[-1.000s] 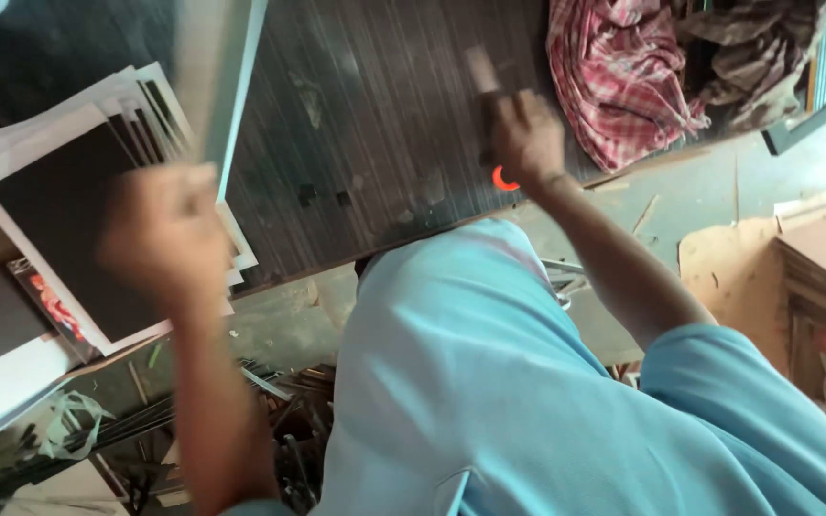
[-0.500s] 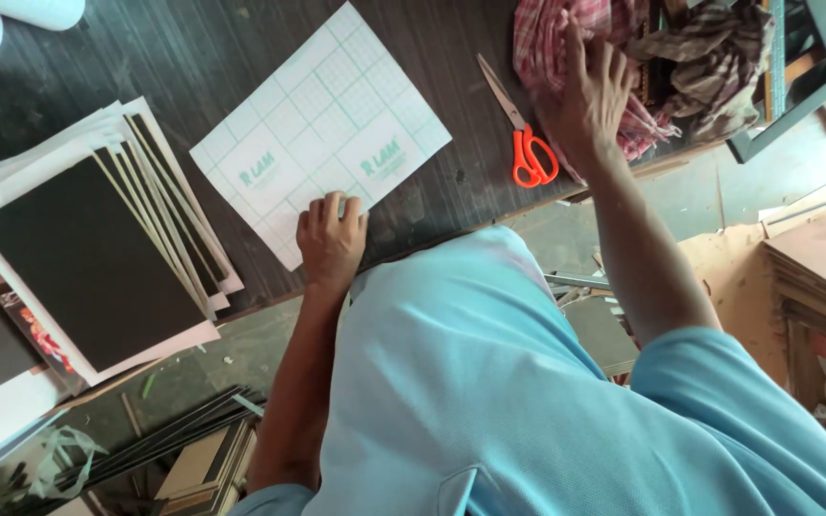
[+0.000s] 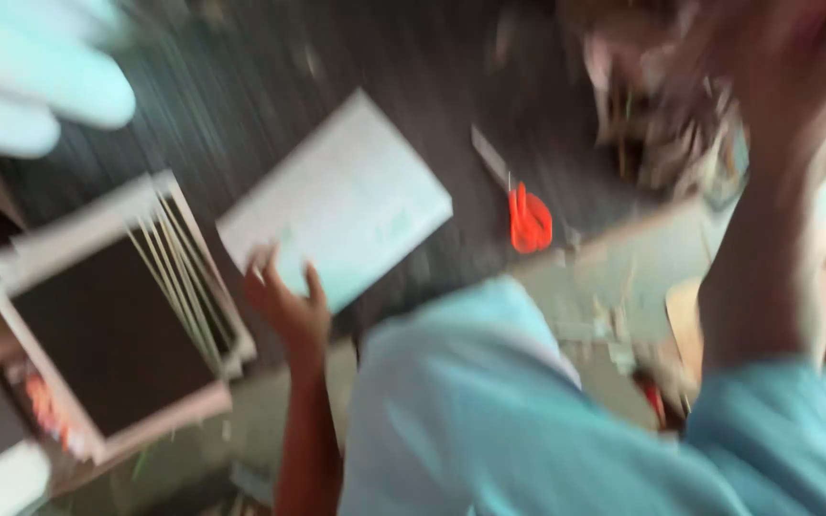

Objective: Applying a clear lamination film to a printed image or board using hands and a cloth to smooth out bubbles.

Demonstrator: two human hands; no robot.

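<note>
The whole view is smeared by motion. My left hand (image 3: 284,304) lies at the near edge of a white gridded sheet (image 3: 346,196) on the dark table (image 3: 241,105), its fingers spread and touching the sheet's lower corner. My right hand (image 3: 786,81) is lifted at the upper right above a pile of cloth (image 3: 662,124); blur hides its fingers and whether it holds anything. Orange-handled scissors (image 3: 530,218) rest on the table between the sheet and my right arm.
A stack of white-edged boards with a black top (image 3: 112,330) sits at the left, with more dark boards below it. A pale rounded object (image 3: 31,86) fills the top left corner. The table's front edge runs just past the scissors.
The camera has swung, so everything is blurred. My right hand has risen off the cloth near the scissors. My left hand has stayed at the sheet's near edge.
</note>
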